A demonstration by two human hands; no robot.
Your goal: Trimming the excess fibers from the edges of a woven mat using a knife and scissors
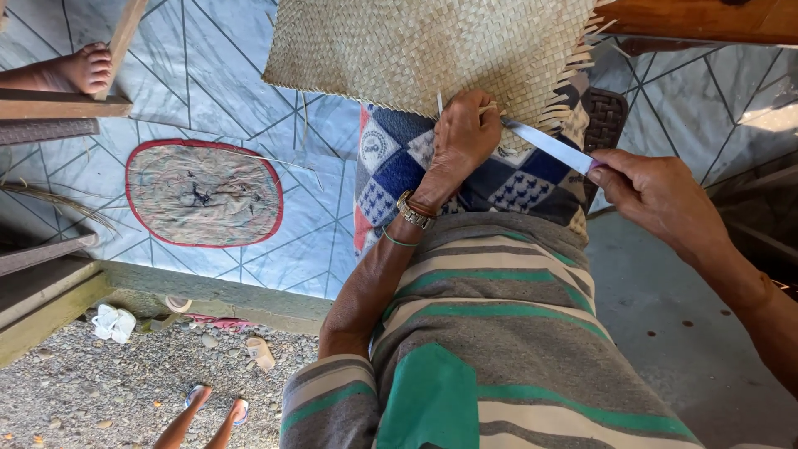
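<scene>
**Knife blade at the fringed edge of a woven mat**

Obs. 1: Woven straw mat lies across the person's lap, filling the upper centre of the head view. Its right edge, toward 2 o'clock, ends in a fringe of loose strips.

Obs. 2: Left hand rests on the mat's lower edge, fingers curled and pinching a thin pale strip that juts toward 3 o'clock. A metal watch and a green band sit on that wrist.

Obs. 3: Right hand is clenched on the handle end of a knife; handle itself is hidden in the fist. The bare blade runs toward 10 o'clock, its tip touching or just beside the pinched strip; exact contact cannot be told.

Obs. 4: Under the mat, a blue, white and red patchwork cloth covers the lap. Striped grey, cream and green shirt fills the foreground at 6 o'clock.

Obs. 5: Surroundings: oval rug with red border at 9 o'clock on the patterned floor; another person's bare foot at 10 o'clock; gravel with scattered sandals at 7 o'clock; wooden furniture edge at 1 o'clock.
</scene>
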